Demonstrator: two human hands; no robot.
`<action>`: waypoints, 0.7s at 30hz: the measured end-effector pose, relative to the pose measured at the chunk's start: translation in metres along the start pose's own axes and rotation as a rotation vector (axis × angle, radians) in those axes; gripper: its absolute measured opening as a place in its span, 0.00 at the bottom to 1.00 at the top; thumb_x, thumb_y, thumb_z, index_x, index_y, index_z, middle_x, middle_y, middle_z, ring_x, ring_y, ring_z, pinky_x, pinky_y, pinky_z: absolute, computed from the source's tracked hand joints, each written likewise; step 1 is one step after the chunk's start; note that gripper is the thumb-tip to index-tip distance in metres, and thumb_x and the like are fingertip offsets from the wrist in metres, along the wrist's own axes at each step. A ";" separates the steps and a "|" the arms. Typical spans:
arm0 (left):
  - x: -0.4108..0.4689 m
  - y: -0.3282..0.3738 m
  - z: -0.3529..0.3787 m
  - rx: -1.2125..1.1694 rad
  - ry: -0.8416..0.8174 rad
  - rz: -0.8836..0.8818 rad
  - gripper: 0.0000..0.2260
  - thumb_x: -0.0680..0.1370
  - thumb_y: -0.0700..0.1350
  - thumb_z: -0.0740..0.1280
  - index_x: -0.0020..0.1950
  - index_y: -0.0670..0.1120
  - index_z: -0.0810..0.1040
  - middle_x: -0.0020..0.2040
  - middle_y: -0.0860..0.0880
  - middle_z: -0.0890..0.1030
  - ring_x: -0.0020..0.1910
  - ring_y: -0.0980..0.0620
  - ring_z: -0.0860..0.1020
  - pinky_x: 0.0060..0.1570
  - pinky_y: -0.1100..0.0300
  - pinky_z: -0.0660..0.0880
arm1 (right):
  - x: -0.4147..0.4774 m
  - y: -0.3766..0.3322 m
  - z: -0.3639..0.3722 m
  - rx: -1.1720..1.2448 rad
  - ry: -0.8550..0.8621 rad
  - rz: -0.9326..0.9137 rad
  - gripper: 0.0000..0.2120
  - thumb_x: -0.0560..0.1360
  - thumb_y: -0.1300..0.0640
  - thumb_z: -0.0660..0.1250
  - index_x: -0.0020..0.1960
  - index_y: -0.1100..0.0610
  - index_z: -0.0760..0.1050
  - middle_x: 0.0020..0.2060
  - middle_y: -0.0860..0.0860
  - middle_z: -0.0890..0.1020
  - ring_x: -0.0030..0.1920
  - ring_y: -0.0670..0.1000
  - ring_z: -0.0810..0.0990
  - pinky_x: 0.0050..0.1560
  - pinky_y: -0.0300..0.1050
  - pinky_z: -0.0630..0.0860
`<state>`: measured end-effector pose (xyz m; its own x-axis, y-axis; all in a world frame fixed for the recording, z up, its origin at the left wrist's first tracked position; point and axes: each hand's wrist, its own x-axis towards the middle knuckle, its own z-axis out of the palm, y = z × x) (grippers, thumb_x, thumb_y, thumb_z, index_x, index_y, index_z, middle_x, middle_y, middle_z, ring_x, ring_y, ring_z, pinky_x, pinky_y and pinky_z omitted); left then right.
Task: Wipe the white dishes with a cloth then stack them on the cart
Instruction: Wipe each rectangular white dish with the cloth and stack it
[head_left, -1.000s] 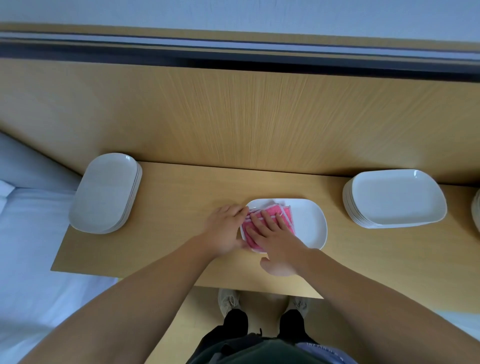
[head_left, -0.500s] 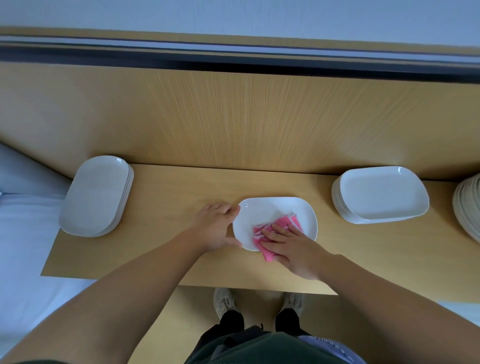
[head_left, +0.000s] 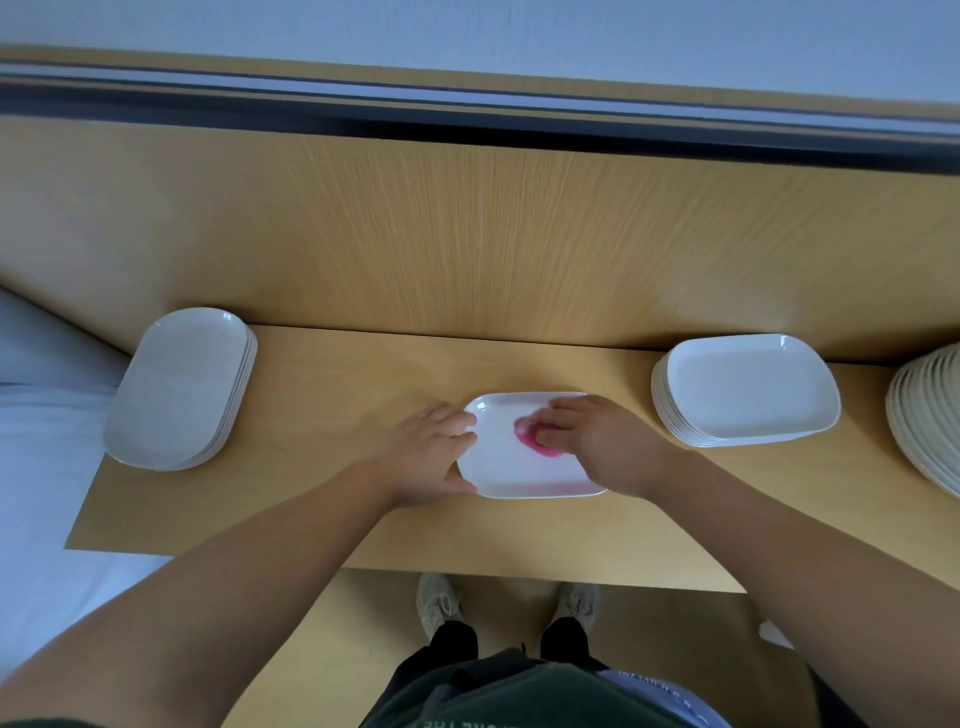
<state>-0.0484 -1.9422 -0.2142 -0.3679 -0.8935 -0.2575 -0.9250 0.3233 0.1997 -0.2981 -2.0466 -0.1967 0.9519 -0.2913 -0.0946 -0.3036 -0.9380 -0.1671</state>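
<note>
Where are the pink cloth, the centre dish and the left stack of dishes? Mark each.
pink cloth (head_left: 527, 440): head view, its exposed left edge.
centre dish (head_left: 519, 475): head view, its bare near floor.
left stack of dishes (head_left: 179, 387): head view, top dish's middle.

Bare tabletop (head_left: 337, 395) between centre dish (head_left: 509, 478) and left plate stack (head_left: 179, 389), narrower gap toward right plate stack (head_left: 748, 389).
</note>
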 end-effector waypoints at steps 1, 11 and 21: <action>0.000 0.002 0.001 -0.004 -0.019 0.045 0.28 0.77 0.63 0.60 0.68 0.44 0.71 0.73 0.49 0.65 0.73 0.48 0.60 0.70 0.58 0.55 | 0.008 0.001 0.001 -0.052 0.013 0.002 0.20 0.68 0.68 0.67 0.56 0.52 0.78 0.54 0.47 0.81 0.52 0.55 0.78 0.53 0.49 0.76; -0.001 0.013 0.013 -0.004 -0.207 0.087 0.22 0.83 0.54 0.53 0.73 0.44 0.66 0.77 0.50 0.59 0.77 0.55 0.54 0.72 0.63 0.41 | 0.012 -0.014 0.035 -0.115 -0.449 0.203 0.28 0.84 0.49 0.49 0.79 0.47 0.40 0.79 0.50 0.41 0.77 0.60 0.37 0.74 0.60 0.35; 0.004 0.020 0.012 0.116 -0.228 0.075 0.25 0.83 0.55 0.46 0.70 0.43 0.70 0.76 0.48 0.62 0.75 0.54 0.59 0.73 0.60 0.47 | -0.031 -0.003 0.035 -0.037 -0.474 0.465 0.42 0.64 0.43 0.21 0.79 0.46 0.37 0.79 0.47 0.41 0.78 0.55 0.40 0.76 0.56 0.42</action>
<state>-0.0698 -1.9354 -0.2229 -0.4355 -0.7768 -0.4548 -0.8943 0.4311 0.1201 -0.3279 -2.0281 -0.2272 0.5992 -0.5609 -0.5712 -0.6688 -0.7429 0.0279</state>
